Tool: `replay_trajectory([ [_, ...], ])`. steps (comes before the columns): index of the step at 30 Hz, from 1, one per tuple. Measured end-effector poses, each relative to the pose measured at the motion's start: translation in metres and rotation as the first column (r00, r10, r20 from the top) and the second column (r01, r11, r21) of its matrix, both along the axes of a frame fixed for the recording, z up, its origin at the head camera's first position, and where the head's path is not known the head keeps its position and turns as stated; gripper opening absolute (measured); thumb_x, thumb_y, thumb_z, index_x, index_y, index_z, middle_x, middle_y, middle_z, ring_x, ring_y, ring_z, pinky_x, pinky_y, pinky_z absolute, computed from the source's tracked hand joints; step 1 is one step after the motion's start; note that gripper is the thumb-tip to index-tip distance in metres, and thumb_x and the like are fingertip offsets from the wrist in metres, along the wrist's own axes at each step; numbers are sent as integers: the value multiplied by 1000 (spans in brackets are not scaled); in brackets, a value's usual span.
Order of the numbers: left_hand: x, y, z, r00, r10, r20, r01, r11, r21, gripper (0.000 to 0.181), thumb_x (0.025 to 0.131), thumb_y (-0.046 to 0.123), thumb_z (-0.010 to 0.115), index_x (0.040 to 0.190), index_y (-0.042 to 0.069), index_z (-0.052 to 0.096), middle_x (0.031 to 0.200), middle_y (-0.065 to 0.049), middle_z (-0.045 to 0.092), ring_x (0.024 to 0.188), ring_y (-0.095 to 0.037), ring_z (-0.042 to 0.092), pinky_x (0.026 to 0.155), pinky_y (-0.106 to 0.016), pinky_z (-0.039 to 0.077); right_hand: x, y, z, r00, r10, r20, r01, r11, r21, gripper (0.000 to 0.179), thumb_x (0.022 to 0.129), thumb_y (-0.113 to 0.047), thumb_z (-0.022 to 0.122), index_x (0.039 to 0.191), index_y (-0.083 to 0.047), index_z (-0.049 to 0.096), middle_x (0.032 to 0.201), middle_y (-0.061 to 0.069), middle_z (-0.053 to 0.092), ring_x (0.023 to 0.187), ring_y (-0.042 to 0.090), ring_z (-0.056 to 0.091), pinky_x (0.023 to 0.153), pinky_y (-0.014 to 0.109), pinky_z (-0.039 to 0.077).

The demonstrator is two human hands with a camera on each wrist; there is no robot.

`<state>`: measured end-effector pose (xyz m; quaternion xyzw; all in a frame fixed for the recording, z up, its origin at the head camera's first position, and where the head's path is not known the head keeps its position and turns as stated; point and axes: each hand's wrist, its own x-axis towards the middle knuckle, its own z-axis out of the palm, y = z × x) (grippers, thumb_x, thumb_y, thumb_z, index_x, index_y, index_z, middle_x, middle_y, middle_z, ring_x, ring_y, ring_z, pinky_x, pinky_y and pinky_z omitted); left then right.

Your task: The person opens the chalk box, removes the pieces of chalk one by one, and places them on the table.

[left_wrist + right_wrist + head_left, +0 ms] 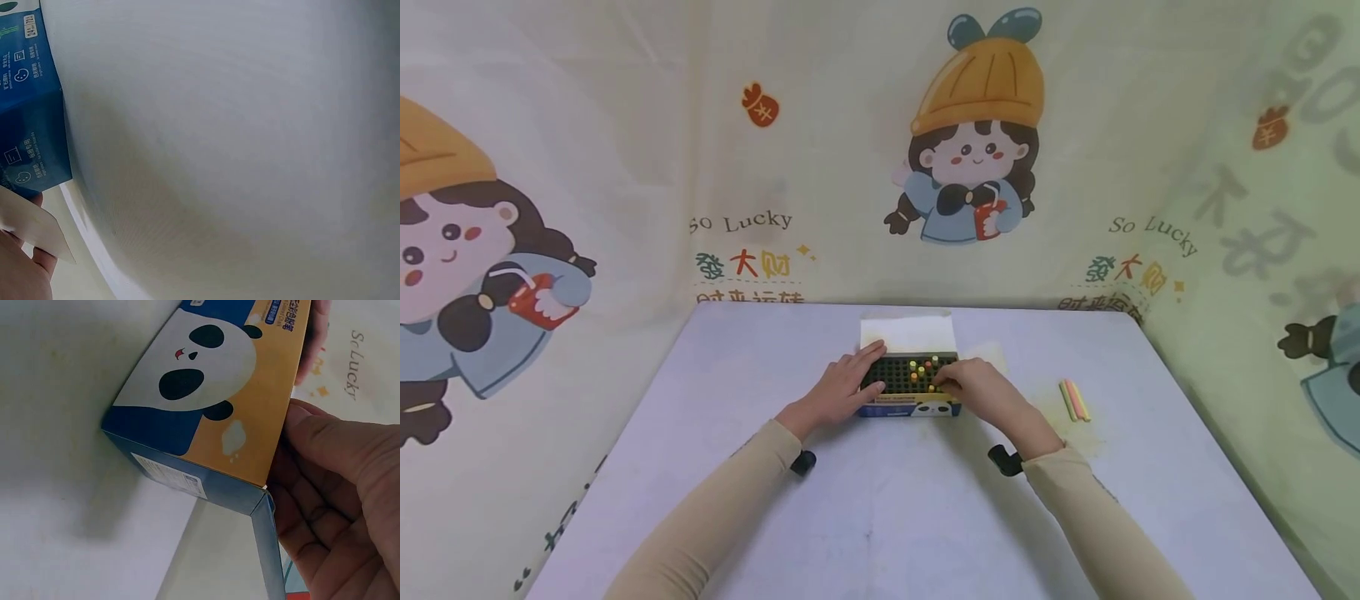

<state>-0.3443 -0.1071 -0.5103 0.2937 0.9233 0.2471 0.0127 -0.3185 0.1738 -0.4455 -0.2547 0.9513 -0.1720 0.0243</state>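
Observation:
In the head view a chalk box (895, 410) stands on the table, its lid (917, 333) folded back. Several coloured chalk sticks (921, 371) stand in the right half of its black holed insert (891, 377). My left hand (838, 387) holds the box's left end, thumb at the front edge and fingers at the back. At the right end my right hand (985, 390) bends over the holes, thumb and fingertips pinched at a chalk stick they mostly hide. The right wrist view has the panda-printed front (244, 369) beside that hand's curled fingers (312, 525).
Several loose chalk sticks (1075, 400) lie side by side on the table to the right of the box. Pale yellowish dust marks the white tabletop (865, 517) around them. A printed cloth (842, 167) hangs behind and on both sides.

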Motion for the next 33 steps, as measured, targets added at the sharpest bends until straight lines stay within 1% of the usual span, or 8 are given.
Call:
replay_trajectory([
  [2, 0, 0, 1, 1000, 2, -5, -2, 1000, 4, 69, 110, 50, 42, 168, 22, 17, 175, 5, 12, 148, -38, 37, 111, -64, 32, 0, -1, 1, 1000, 0, -4, 0, 1000, 5, 13, 99, -9, 70, 108, -10, 79, 104, 4, 78, 97, 21, 74, 86, 37, 59],
  [8, -2, -2, 1, 1000, -3, 1, 3, 1000, 2, 69, 110, 50, 42, 168, 22, 16, 175, 6, 12, 148, -38, 37, 111, -64, 32, -2, -2, 2, 1000, 13, 23, -13, 1000, 24, 12, 101, -10, 68, 108, -10, 77, 102, 3, 77, 92, 18, 72, 83, 36, 58],
  [15, -1, -1, -1, 1000, -6, -5, 6, 1000, -2, 69, 110, 50, 42, 168, 22, 16, 175, 5, 11, 146, -38, 39, 110, -64, 33, -4, -2, -5, 1000, 26, 0, -26, 996, 83, 10, 103, -11, 66, 108, -11, 73, 100, 2, 76, 88, 13, 70, 78, 32, 57],
  [21, 0, -1, 0, 1000, -4, 3, 4, 1000, 2, 69, 110, 50, 41, 168, 23, 16, 175, 6, 11, 148, -38, 37, 111, -64, 32, -1, 0, -5, 998, 55, -25, -53, 996, 74, 8, 104, -11, 63, 110, -11, 68, 100, 2, 74, 84, 12, 68, 75, 30, 57],
  [24, 0, -1, 0, 1000, -6, -1, 6, 1000, 9, 68, 110, 50, 41, 168, 23, 16, 175, 6, 11, 147, -38, 37, 111, -64, 32, 0, 2, -4, 998, 62, -21, -61, 997, 56, 8, 106, -12, 60, 113, -11, 64, 99, 2, 73, 79, 10, 65, 73, 29, 55],
  [27, 0, -1, -1, 1000, -6, -9, 6, 1000, 12, 69, 110, 51, 41, 168, 23, 16, 175, 6, 12, 147, -38, 37, 110, -64, 32, 2, 4, -3, 998, 66, -10, -66, 997, 34, 7, 108, -13, 56, 114, -12, 59, 93, 0, 70, 72, 8, 58, 70, 29, 52],
  [33, -1, -2, -2, 1000, -9, -17, 10, 1000, 15, 69, 110, 49, 43, 168, 22, 17, 175, 5, 12, 146, -39, 39, 109, -64, 33, 1, 8, -3, 997, 80, 19, -80, 997, -22, 8, 112, -17, 47, 119, -13, 49, 72, -2, 51, 59, 10, 42, 61, 29, 40],
])
